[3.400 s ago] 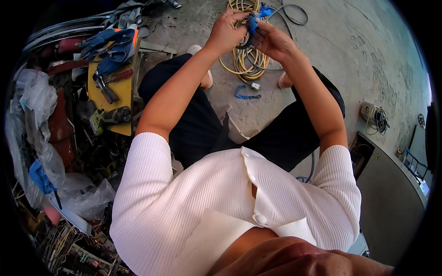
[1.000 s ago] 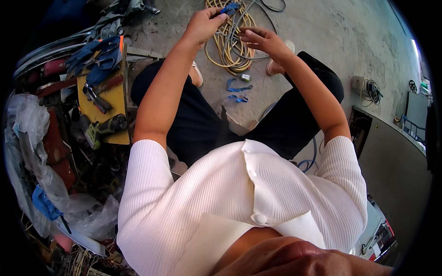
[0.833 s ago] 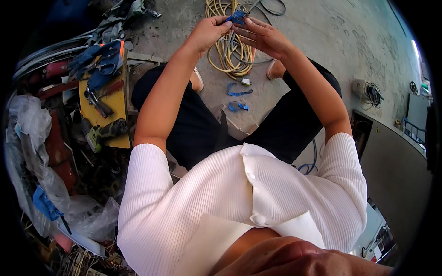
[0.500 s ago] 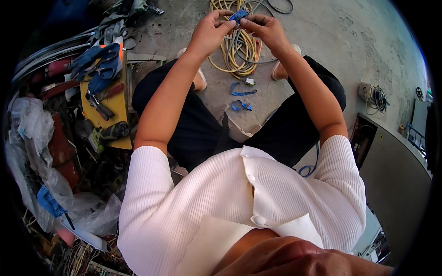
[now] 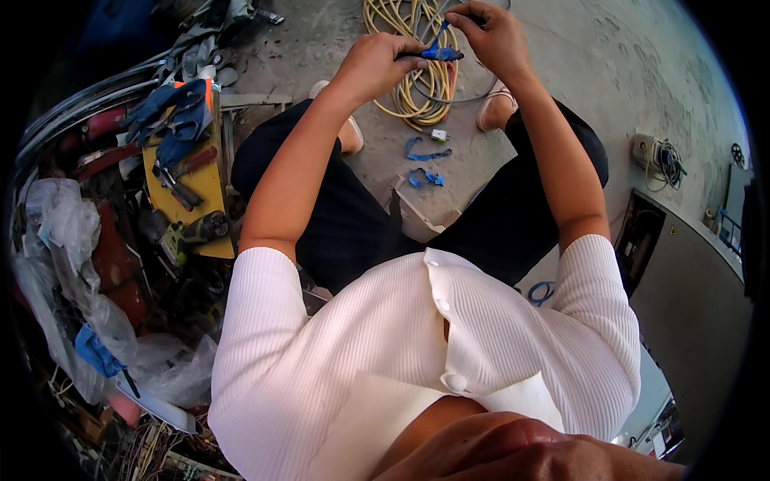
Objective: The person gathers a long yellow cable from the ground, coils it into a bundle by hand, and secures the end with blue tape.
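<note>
My left hand [image 5: 375,68] is closed around a dark cable end wrapped in blue tape [image 5: 443,54], which points to the right. A narrow blue tape strip [image 5: 440,34] rises from the wrapped part toward my right hand [image 5: 499,44]. The right thumb and fingers pinch the strip's upper end. Below the hands, on the floor, lies a coil of yellow and grey cable [image 5: 417,96]. A small white plug [image 5: 439,135] sits at the coil's near edge. Two loose pieces of blue tape [image 5: 427,152] lie nearer to me, between my feet.
On the left, a yellow board [image 5: 210,192] carries blue gloves [image 5: 183,116], pliers [image 5: 178,188] and a green-black power drill [image 5: 192,232]. Crumpled clear plastic [image 5: 64,216] and scrap lie beside it. At right are a grey cabinet [image 5: 698,280] and a device with coiled cable [image 5: 659,160].
Both hands were together at the blue-wrapped piece. My right hand has moved right and away, drawing out a tape strip; the left has come slightly nearer and keeps its hold.
</note>
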A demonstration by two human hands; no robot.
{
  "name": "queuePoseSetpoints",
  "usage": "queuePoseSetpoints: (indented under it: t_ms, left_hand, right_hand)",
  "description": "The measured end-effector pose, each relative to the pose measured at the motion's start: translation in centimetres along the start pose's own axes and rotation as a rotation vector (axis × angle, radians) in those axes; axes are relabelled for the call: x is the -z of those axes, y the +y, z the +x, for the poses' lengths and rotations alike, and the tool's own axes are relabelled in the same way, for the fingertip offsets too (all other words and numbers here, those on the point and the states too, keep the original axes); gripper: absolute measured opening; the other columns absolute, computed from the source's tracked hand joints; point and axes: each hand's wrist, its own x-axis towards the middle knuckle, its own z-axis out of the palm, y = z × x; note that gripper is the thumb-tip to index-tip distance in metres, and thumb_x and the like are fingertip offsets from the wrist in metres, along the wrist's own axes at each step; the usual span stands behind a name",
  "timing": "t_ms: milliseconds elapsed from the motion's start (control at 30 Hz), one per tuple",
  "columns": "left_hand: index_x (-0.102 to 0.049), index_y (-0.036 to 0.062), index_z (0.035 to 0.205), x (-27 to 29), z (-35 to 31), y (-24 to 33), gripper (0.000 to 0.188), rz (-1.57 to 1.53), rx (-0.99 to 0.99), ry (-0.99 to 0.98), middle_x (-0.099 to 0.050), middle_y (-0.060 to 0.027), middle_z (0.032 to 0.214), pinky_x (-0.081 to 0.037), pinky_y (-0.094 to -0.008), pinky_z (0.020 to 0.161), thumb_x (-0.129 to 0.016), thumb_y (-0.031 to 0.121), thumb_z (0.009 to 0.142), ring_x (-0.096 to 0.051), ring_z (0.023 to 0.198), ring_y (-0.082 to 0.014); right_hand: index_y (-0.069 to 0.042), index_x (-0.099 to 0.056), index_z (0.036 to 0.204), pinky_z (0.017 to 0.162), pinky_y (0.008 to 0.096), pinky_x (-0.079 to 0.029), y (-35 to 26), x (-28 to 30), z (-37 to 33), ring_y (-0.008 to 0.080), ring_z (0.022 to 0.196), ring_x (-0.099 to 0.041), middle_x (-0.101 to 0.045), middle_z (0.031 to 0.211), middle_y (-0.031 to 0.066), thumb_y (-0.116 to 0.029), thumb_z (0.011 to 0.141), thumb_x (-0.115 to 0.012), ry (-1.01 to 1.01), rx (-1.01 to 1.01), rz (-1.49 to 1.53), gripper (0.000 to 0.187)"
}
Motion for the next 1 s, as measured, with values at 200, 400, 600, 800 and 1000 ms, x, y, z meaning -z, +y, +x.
queuePoseSetpoints:
  t_ms: [200,400,600,800,1000]
  left_hand:
    - [-0.063,0.0127,0.111,-0.2,-0.7,-0.5,0.034,-0.111,0.113,0.096,-0.068,-0.0095,0.085,-0.049,-0.0319,0.071,-0.066,0.025,0.079,-0.065,0.077,-0.0221]
    - [-0.061,0.0059,0.109,0.4,-0.9,-2.4,0.029,-0.252,0.141,0.219,-0.068,-0.0087,0.087,-0.049,-0.0312,0.07,-0.058,0.024,0.086,-0.064,0.078,-0.0184]
    - [-0.062,0.0027,0.095,0.7,0.0,-2.2,0.024,-0.38,0.257,0.147,-0.061,-0.002,0.076,-0.044,-0.0291,0.065,-0.051,0.023,0.09,-0.054,0.067,-0.0109]
    - [-0.061,0.0051,0.104,0.4,0.3,-2.5,0.026,-0.595,0.302,-0.002,-0.06,0.002,0.082,-0.04,-0.0214,0.072,-0.051,0.025,0.093,-0.052,0.076,-0.0064]
    - [-0.061,0.0046,0.106,0.2,0.5,-2.1,0.023,-0.711,0.323,-0.005,-0.063,-0.0024,0.089,-0.045,-0.0225,0.077,-0.053,0.022,0.092,-0.058,0.082,-0.0089]
  right_hand:
    - [-0.009,-0.065,0.106,0.068,0.026,-0.047,5.1,-1.9,0.7,0.0124,0.076,-0.062,-0.068,0.085,0.0059,-0.027,0.082,-0.065,-0.033,0.002,-0.17,0.03]
    - [-0.004,-0.063,0.104,0.079,0.0272,-0.046,6.8,-1.3,1.8,0.0127,0.093,-0.06,-0.066,0.096,0.0035,-0.032,0.089,-0.058,-0.071,-0.049,0.149,0.033]
    - [-0.008,-0.055,0.121,0.085,0.0258,-0.043,3.5,-3.4,-1.3,0.0098,0.098,-0.057,-0.064,0.099,0.0,-0.038,0.09,-0.054,-0.468,-0.24,0.421,0.043]
    - [-0.005,-0.057,0.117,0.073,0.0203,-0.043,1.9,-4.4,-1.8,0.0053,0.087,-0.057,-0.064,0.096,-0.0026,-0.034,0.088,-0.059,-0.502,-0.298,0.588,0.041]
    - [-0.006,-0.066,0.101,0.062,0.0184,-0.041,3.4,-5.0,-1.6,0.0035,0.071,-0.055,-0.065,0.084,-0.0015,-0.026,0.084,-0.066,-0.196,-0.195,0.467,0.027]
